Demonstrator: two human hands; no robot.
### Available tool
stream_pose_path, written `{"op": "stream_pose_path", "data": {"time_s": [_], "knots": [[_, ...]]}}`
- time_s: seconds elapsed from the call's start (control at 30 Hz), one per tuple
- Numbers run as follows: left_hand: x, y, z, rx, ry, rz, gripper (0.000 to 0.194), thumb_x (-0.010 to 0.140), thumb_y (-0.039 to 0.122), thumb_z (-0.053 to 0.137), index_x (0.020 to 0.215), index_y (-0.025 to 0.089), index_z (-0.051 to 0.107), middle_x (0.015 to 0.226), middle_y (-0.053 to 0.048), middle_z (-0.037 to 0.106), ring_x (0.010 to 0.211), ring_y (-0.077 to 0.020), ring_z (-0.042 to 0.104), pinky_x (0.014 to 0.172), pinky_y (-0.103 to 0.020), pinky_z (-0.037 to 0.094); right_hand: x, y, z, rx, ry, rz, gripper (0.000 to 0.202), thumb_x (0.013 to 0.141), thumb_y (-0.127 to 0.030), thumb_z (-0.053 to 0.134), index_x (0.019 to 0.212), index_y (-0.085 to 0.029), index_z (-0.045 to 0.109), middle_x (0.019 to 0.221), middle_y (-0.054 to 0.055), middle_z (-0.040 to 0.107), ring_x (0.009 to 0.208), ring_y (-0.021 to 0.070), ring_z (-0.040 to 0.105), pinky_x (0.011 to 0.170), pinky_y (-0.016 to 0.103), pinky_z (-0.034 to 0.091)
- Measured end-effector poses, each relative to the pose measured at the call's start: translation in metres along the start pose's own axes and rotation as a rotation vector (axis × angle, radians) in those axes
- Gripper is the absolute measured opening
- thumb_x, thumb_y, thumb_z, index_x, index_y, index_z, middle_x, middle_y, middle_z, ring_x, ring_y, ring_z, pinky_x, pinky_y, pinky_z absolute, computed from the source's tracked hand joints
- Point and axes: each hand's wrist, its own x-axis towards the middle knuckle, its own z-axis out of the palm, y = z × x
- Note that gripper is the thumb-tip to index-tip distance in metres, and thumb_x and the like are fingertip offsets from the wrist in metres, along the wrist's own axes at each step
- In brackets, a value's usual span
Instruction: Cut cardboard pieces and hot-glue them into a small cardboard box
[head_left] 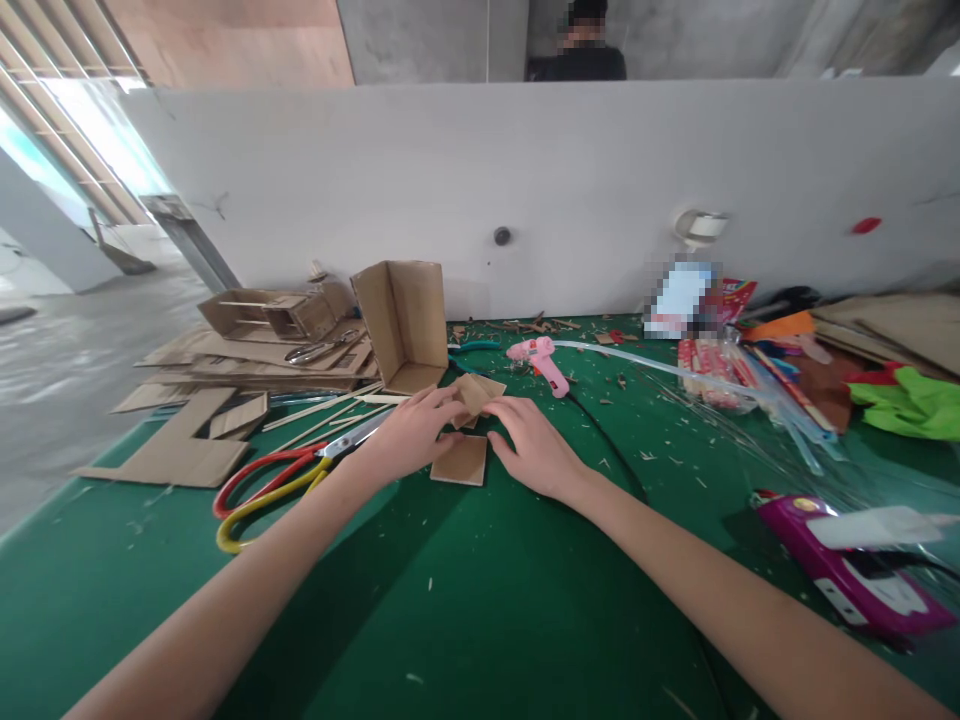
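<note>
My left hand point(421, 432) has its fingers curled on small cardboard pieces point(474, 392) in the middle of the table. From the other side, the fingertips of my right hand point(536, 447) bear on the same pieces, its thumb lower and apart from the index finger. Just below lies a flat cardboard square point(460, 465), partly under the left thumb. Scissors point(300, 475) with red and yellow handles lie open beside my left forearm. Behind the hands rests a pink glue gun point(541, 362) with its cord trailing right. How the small pieces overlap is partly hidden by fingers.
A folded cardboard corner point(409, 320) stands behind my left hand, near stacked cardboard point(247, 360) and thin wooden sticks point(322, 412). At right are a purple power strip point(840, 570), clear glue sticks point(795, 425) and green cloth point(911, 400). A person point(589, 50) is beyond the partition.
</note>
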Motion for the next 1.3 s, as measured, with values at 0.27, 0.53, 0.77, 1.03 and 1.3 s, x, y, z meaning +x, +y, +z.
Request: {"op": "stream_pose_path", "data": {"time_s": [0.27,0.53,0.77,1.03,1.3], "knots": [[0.002,-0.01,0.005,0.074,0.137,-0.241,0.028,0.089,0.036,0.045,0.109,0.022,0.06,0.117,-0.008,0.059,0.099,-0.027,0.058,0.082,-0.04,0.048,0.023,0.014,-0.062,-0.339,-0.372,0.418,0.049,0.089,-0.051,0.039,0.055,-0.019,0.057,0.059,0.011,0.059,0.058,0.0249,0.059,0.051,0.037,0.043],[-0.001,-0.007,-0.001,-0.173,0.407,-0.172,0.033,0.081,0.035,0.057,0.109,0.019,0.06,0.112,-0.01,0.056,0.106,-0.0272,0.051,0.094,-0.044,0.044,0.024,0.062,-0.061,-0.336,-0.059,0.609,0.051,0.084,-0.06,0.043,0.097,-0.013,0.058,0.09,0.019,0.066,0.082,0.0337,0.062,0.058,0.037,0.043],[0.001,0.017,-0.027,-1.191,0.397,-0.376,0.029,0.078,0.031,0.056,0.102,0.016,0.063,0.103,-0.01,0.064,0.097,-0.0236,0.062,0.084,-0.038,0.054,0.021,0.091,-0.031,0.197,0.121,0.523,0.027,0.079,-0.022,0.053,0.105,-0.015,0.056,0.093,0.011,0.066,0.081,0.0233,0.062,0.072,0.034,0.044],[0.006,0.024,-0.033,-1.589,0.279,-0.748,0.016,0.084,0.024,0.045,0.088,0.013,0.056,0.078,-0.006,0.062,0.059,-0.0144,0.063,0.047,-0.026,0.056,0.023,0.092,-0.038,0.572,0.303,0.633,0.007,0.066,-0.022,0.054,0.068,-0.021,0.048,0.06,-0.001,0.053,0.057,0.0154,0.055,0.057,0.031,0.049],[-0.017,0.014,-0.028,-0.956,0.401,-0.457,0.031,0.085,0.043,0.049,0.068,0.018,0.049,0.068,0.001,0.046,0.067,-0.0144,0.052,0.054,-0.026,0.057,0.012,0.049,-0.055,1.054,0.202,0.643,0.024,0.057,-0.022,0.07,0.08,-0.018,0.061,0.079,0.003,0.062,0.068,0.0165,0.06,0.052,0.029,0.053]]}}
